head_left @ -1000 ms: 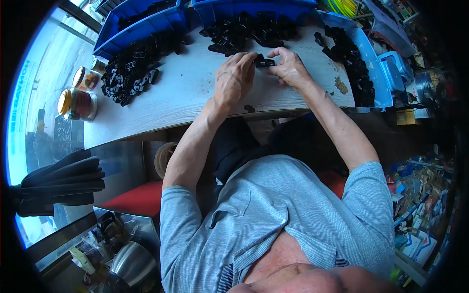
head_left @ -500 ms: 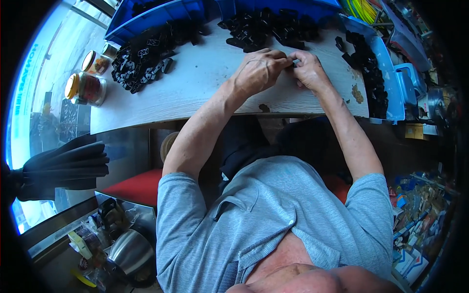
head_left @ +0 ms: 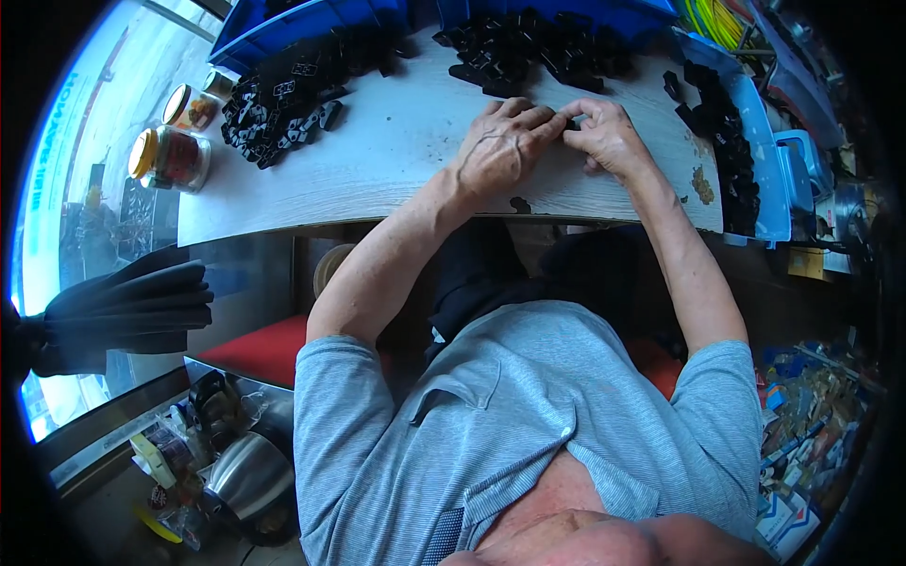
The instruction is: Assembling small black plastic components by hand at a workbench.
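Over the white tabletop (head_left: 377, 170), my left hand (head_left: 500, 149) and my right hand (head_left: 609, 140) meet fingertip to fingertip. Both are closed in a pinch. Between them shows a bit of a small black plastic part (head_left: 571, 124); most of it is hidden by the fingers, so its exact kind cannot be made out. Just beyond my hands lies a pile of black plastic parts (head_left: 528, 57). Another pile of small black pieces (head_left: 274, 108), some with pale faces, spreads at the left of the table.
Blue bins (head_left: 311, 33) line the far edge. At the right, more black parts (head_left: 731, 156) lie along a light blue tray (head_left: 769, 179). Lidded jars (head_left: 175, 160) stand at the left edge. Below left are a folded black umbrella (head_left: 132, 307) and a metal kettle (head_left: 250, 476).
The view has shifted slightly, moving the table a little rightward in it. My hands stay together around the small part, with the left hand's fingers and wrist slightly turned.
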A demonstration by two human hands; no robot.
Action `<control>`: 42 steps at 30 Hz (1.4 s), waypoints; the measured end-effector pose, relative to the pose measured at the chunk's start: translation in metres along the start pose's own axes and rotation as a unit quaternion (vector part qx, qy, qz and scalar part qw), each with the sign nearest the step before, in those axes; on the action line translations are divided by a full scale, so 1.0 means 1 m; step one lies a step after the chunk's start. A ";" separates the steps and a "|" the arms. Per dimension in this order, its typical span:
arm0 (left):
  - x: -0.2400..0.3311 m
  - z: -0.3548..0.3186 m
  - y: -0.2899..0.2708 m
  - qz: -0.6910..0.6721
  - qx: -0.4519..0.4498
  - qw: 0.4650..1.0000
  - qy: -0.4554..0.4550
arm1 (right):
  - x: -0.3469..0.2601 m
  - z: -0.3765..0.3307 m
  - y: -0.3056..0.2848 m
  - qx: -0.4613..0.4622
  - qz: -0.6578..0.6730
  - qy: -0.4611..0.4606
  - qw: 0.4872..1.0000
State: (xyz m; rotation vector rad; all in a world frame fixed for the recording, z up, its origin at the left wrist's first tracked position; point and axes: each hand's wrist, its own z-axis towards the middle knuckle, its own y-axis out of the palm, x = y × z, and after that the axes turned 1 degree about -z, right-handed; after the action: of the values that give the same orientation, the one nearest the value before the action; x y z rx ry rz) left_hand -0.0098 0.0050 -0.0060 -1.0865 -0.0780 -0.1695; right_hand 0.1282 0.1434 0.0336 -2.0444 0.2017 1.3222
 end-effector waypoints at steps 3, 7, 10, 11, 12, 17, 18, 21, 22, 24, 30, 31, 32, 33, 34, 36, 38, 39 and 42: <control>0.002 0.000 0.001 -0.044 0.031 0.999 -0.009 | 0.000 0.000 0.000 -0.004 0.002 0.007 1.000; -0.039 -0.009 -0.015 0.006 0.158 0.985 -0.065 | 0.005 -0.003 -0.003 0.019 0.042 -0.005 0.999; -0.104 -0.022 -0.040 0.201 0.156 0.960 -0.115 | 0.014 -0.005 -0.009 0.055 0.107 0.019 0.993; -0.118 -0.032 -0.045 0.226 0.125 0.958 -0.128 | 0.015 -0.007 -0.016 0.038 0.137 0.014 0.990; -0.129 -0.037 -0.046 0.250 0.094 0.954 -0.139 | 0.019 -0.007 -0.025 0.042 0.137 0.012 0.990; -0.128 -0.045 -0.043 0.192 0.052 0.972 -0.127 | 0.049 0.001 -0.082 0.203 0.225 0.028 0.953; -0.121 -0.045 -0.043 0.189 0.057 0.973 -0.117 | 0.057 0.004 -0.097 0.254 0.247 0.032 0.935; -0.097 -0.053 -0.046 0.146 0.041 0.983 -0.106 | 0.063 0.006 -0.115 0.347 0.228 0.065 0.907; -0.091 -0.054 -0.046 0.141 0.024 0.984 -0.108 | 0.060 0.006 -0.113 0.346 0.227 0.065 0.908; -0.085 -0.051 -0.047 0.134 0.014 0.984 -0.114 | 0.055 0.007 -0.102 0.294 0.196 0.054 0.934; -0.081 -0.038 -0.054 0.118 -0.031 0.983 -0.134 | 0.025 0.026 -0.057 0.191 0.123 0.029 0.973; -0.081 -0.039 -0.054 0.102 -0.034 0.986 -0.128 | 0.020 0.027 -0.052 0.174 0.082 0.031 0.981; -0.081 -0.039 -0.054 0.086 -0.037 0.988 -0.122 | 0.018 0.030 -0.049 0.174 0.082 0.031 0.981; -0.081 -0.039 -0.054 0.087 -0.038 0.988 -0.123 | 0.015 0.034 -0.046 0.162 0.066 0.030 0.984; -0.080 -0.039 -0.054 0.082 -0.041 0.987 -0.132 | 0.014 0.038 -0.045 0.150 0.049 0.029 0.987; -0.078 -0.038 -0.054 0.078 -0.043 0.986 -0.141 | 0.017 0.041 -0.042 0.163 0.021 0.013 0.986; -0.075 -0.039 -0.054 0.096 -0.044 0.985 -0.136 | 0.017 0.043 -0.040 0.149 0.007 0.017 0.989; -0.074 -0.040 -0.053 0.097 -0.044 0.985 -0.137 | 0.017 0.043 -0.039 0.148 0.007 0.016 0.989; -0.070 -0.043 -0.046 0.103 -0.038 0.984 -0.137 | 0.017 0.040 -0.039 0.135 -0.001 0.030 0.990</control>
State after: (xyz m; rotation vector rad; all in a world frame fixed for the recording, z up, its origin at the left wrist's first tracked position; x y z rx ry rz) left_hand -0.0872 -0.0474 0.0041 -1.1821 -0.2056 0.1662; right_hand 0.1245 0.2017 0.0266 -1.8546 0.3843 1.1645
